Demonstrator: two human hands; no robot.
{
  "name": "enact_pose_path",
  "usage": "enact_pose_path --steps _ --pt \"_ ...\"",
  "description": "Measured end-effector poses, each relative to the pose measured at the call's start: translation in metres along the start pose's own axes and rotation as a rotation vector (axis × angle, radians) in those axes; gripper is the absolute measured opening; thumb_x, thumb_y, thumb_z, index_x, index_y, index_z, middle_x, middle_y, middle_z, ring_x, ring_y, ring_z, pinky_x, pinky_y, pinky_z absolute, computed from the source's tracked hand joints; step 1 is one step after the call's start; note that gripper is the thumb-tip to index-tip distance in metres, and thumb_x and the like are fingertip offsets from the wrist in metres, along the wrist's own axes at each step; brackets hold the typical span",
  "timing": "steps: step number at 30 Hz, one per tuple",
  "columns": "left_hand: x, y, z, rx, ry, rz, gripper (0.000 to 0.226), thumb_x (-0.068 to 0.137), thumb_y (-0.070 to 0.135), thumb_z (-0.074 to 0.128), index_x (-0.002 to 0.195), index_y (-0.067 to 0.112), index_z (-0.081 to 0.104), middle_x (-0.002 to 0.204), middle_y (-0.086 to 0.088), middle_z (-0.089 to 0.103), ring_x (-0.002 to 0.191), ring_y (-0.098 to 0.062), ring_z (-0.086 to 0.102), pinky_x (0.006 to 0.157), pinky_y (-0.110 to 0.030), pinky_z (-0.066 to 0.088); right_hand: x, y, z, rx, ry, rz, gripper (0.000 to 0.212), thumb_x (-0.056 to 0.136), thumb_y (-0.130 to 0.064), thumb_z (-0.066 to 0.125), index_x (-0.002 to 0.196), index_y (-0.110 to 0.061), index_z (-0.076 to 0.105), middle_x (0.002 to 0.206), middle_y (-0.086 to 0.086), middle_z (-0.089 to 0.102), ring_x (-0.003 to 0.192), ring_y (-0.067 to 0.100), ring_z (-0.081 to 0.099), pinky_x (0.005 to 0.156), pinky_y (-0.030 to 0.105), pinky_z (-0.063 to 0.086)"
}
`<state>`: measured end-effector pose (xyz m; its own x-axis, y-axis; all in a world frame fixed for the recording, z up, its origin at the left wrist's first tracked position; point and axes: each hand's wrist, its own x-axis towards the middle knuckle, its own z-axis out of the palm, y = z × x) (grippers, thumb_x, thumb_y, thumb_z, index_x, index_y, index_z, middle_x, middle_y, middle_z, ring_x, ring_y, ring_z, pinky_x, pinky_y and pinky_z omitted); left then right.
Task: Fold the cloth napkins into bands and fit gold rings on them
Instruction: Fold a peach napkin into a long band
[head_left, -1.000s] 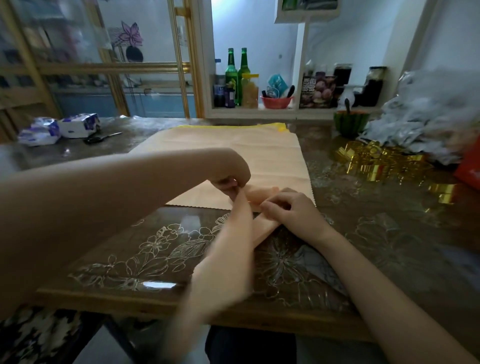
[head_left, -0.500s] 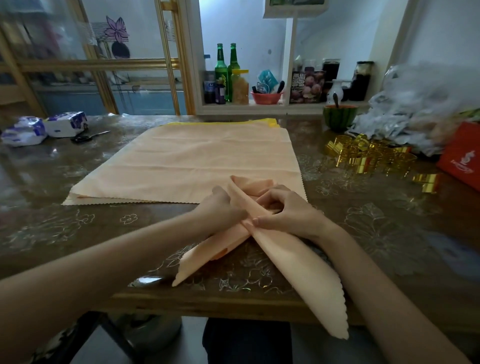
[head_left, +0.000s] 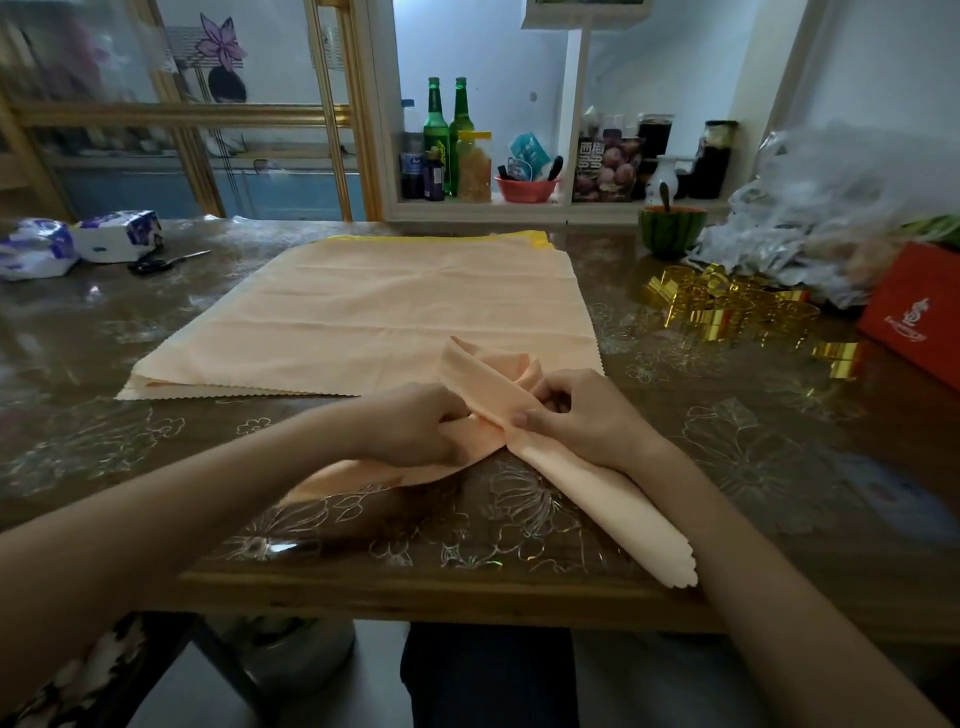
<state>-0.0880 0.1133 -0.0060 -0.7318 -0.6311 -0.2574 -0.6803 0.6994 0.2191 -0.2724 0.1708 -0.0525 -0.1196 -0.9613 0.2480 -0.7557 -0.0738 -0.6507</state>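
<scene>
A peach napkin (head_left: 613, 499) folded into a band lies at the near middle of the surface (head_left: 779, 467), bent so that its two tails cross. One tail runs toward the near left under the left hand (head_left: 415, 431), and the other runs toward the near right, its scalloped tip reaching the surface's front edge. The left hand has its fingers curled round the cloth at the crossing. The right hand (head_left: 582, 421) pinches the bunched fold just beside it, fingers bent and thumb pressed on the band. Directly behind the hands sits a flat stack of napkins (head_left: 389, 312), touching the folded top of the band. To the right lies a heap of gold rings (head_left: 727, 304), with a single ring (head_left: 836, 356) apart from it, near an orange box (head_left: 919, 317). Scissors (head_left: 166, 262) and tissue packs (head_left: 119, 236) lie far left.
</scene>
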Motion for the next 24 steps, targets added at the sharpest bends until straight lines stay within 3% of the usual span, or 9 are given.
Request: enact_pose_path --steps 4,5,7,9,10,14,17,20,24 --pt "-0.008 -0.012 -0.026 0.045 -0.247 -0.057 0.011 0.089 0.031 0.061 0.091 0.021 0.062 0.077 0.011 0.054 0.069 -0.005 0.049 0.063 -0.017 0.039 0.000 0.000 0.003 -0.011 -0.003 -0.009 0.022 0.080 -0.029 0.072 0.092 -0.011 0.068 0.076 -0.010 0.057 0.065 0.001 0.046 0.058 0.011 0.036" --pt "-0.006 -0.012 -0.036 0.019 -0.208 -0.078 0.017 0.088 0.035 0.061 0.086 0.018 0.064 0.075 0.008 0.057 0.068 -0.007 0.051 0.064 -0.019 0.041 0.000 -0.001 0.003 -0.013 -0.006 -0.013 0.022 0.081 -0.029 0.072 0.092 -0.011 0.067 0.075 -0.010 0.057 0.064 0.002 0.046 0.057 0.012 0.035" --pt "0.007 -0.008 -0.053 -0.026 0.054 -0.080 0.035 0.088 0.041 0.058 0.090 0.007 0.068 0.076 -0.001 0.061 0.070 -0.015 0.054 0.065 -0.024 0.043 -0.001 -0.001 0.003 -0.005 -0.013 -0.010 0.021 0.081 -0.030 0.072 0.091 -0.012 0.067 0.074 -0.010 0.056 0.064 0.002 0.045 0.057 0.013 0.034" --pt "0.030 0.007 -0.057 -0.009 0.262 -0.053 0.049 0.092 0.048 0.047 0.095 0.004 0.069 0.088 -0.007 0.066 0.082 -0.020 0.060 0.078 -0.030 0.049 -0.003 -0.003 0.004 0.018 -0.021 -0.006 0.015 0.082 -0.030 0.071 0.090 -0.018 0.066 0.073 -0.013 0.056 0.063 0.001 0.046 0.057 0.012 0.035" --pt "0.041 0.019 -0.054 0.002 0.275 -0.047 0.053 0.093 0.050 0.043 0.092 0.005 0.070 0.090 -0.007 0.067 0.086 -0.022 0.061 0.083 -0.031 0.048 -0.003 -0.004 0.004 0.030 -0.027 -0.009 0.012 0.083 -0.029 0.070 0.091 -0.021 0.066 0.074 -0.014 0.057 0.064 -0.001 0.047 0.058 0.011 0.036" --pt "0.082 0.056 -0.030 0.119 0.034 -0.180 0.059 0.098 0.051 0.032 0.059 0.009 0.049 0.063 -0.005 0.049 0.061 -0.019 0.046 0.066 -0.027 0.037 -0.004 -0.003 0.007 0.059 -0.020 0.016 0.023 0.083 -0.029 0.070 0.104 -0.020 0.068 0.090 -0.010 0.064 0.080 0.004 0.056 0.063 0.011 0.037" --pt "0.100 0.058 -0.033 0.124 -0.130 -0.236 0.042 0.097 0.027 0.040 0.061 0.009 0.051 0.064 -0.005 0.047 0.053 -0.016 0.040 0.051 -0.024 0.033 -0.002 -0.003 0.006 0.041 -0.006 0.006 0.018 0.082 -0.028 0.070 0.097 -0.018 0.069 0.088 -0.011 0.061 0.084 0.007 0.056 0.065 0.011 0.038" --pt "0.103 0.054 -0.040 0.029 -0.116 -0.268 0.026 0.095 0.021 0.046 0.073 0.009 0.053 0.067 -0.005 0.048 0.054 -0.017 0.042 0.049 -0.023 0.034 -0.001 -0.004 0.004 0.070 -0.040 -0.010 0.017 0.084 -0.026 0.066 0.100 -0.019 0.069 0.091 -0.011 0.061 0.084 0.005 0.056 0.071 0.018 0.043" --pt "0.100 0.033 -0.039 -0.275 0.020 -0.295 0.025 0.091 0.020 0.059 0.070 0.009 0.050 0.068 -0.005 0.050 0.057 -0.015 0.047 0.055 -0.023 0.041 -0.002 -0.004 -0.003 0.138 -0.064 -0.041 0.004 0.085 -0.019 0.064 0.087 -0.015 0.065 0.078 -0.012 0.059 0.068 -0.007 0.052 0.062 0.008 0.040"
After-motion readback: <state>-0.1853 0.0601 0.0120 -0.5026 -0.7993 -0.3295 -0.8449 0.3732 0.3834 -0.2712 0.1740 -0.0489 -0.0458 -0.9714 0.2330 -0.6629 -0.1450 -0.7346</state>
